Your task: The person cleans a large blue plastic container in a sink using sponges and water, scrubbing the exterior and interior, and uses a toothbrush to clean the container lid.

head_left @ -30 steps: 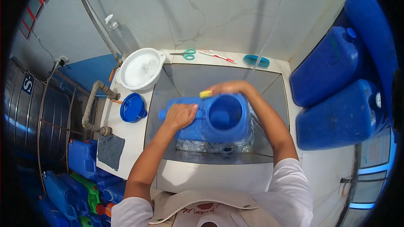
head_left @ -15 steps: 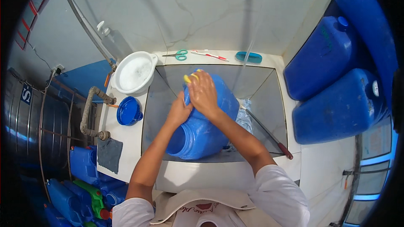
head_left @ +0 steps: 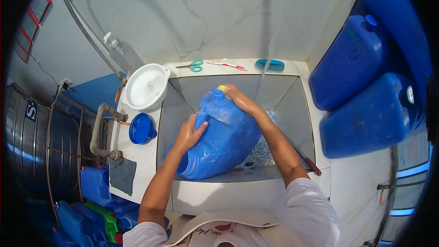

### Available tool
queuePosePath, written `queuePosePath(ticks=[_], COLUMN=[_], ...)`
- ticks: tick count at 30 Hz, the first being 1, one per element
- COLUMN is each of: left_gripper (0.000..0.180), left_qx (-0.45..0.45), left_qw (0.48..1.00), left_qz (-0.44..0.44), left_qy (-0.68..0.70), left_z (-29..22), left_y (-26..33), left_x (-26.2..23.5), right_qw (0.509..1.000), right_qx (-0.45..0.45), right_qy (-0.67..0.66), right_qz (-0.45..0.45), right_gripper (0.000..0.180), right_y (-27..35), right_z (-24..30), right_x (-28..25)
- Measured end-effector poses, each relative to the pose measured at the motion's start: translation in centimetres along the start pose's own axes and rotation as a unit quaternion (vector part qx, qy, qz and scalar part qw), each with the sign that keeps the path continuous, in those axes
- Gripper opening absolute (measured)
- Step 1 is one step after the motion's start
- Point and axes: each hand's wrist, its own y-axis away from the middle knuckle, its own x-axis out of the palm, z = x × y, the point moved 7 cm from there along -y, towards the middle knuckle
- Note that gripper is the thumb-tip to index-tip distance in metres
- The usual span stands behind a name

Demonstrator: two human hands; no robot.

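A large blue plastic jug (head_left: 224,142) lies tilted over the sink (head_left: 286,98), its wide open mouth toward the near left. My left hand (head_left: 187,133) is closed round the jug's handle. At the jug's far end, my right hand (head_left: 239,99) presses a yellow sponge (head_left: 222,88) beside the small spout (head_left: 218,95). Most of the sponge is hidden by the fingers. Wet, soapy streaks show on the jug. Under it, a pale coiled thing (head_left: 261,152), possibly a hose or cord, lies partly hidden on the sink bottom.
A white basin of suds (head_left: 159,100) and a blue funnel-like piece (head_left: 142,128) stand left. Scissors (head_left: 195,66), a toothbrush (head_left: 228,65) and a blue brush (head_left: 270,65) line the back ledge. A dark red handle (head_left: 313,166) crosses the right rim, near big blue jugs (head_left: 366,119).
My right hand has moved with the sponge from the jug's handle area to the right side of the spout. The jug has turned, and its spout now shows.
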Motion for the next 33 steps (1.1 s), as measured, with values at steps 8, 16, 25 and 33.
queuePosePath(ticks=[8, 16, 25, 33], left_gripper=[0.036, 0.038, 0.041, 0.041], left_qx=[0.018, -0.043, 0.001, 0.036], left_qw=[0.999, 0.993, 0.996, 0.998], left_qz=[-0.011, -0.108, -0.064, -0.037], left_qy=[0.036, -0.036, -0.069, -0.036], left_z=[-1.8, 0.7, -2.9, -5.4], left_y=[-3.1, -4.7, -5.6, -4.8], left_x=[2.4, -0.9, 1.4, 3.4], right_qw=[0.970, 0.966, 0.849, 0.843], right_qx=[0.236, -0.054, -0.292, -0.194], right_qy=[0.018, 0.118, 0.441, 0.495], right_qz=[-0.052, -0.222, 0.018, 0.088], right_gripper=[0.038, 0.039, 0.035, 0.030], right_y=[7.8, 11.9, 8.0, 5.8], right_z=[-29.6, -6.0, 4.0, 2.4], right_x=[-15.1, 3.3, 1.6, 2.9])
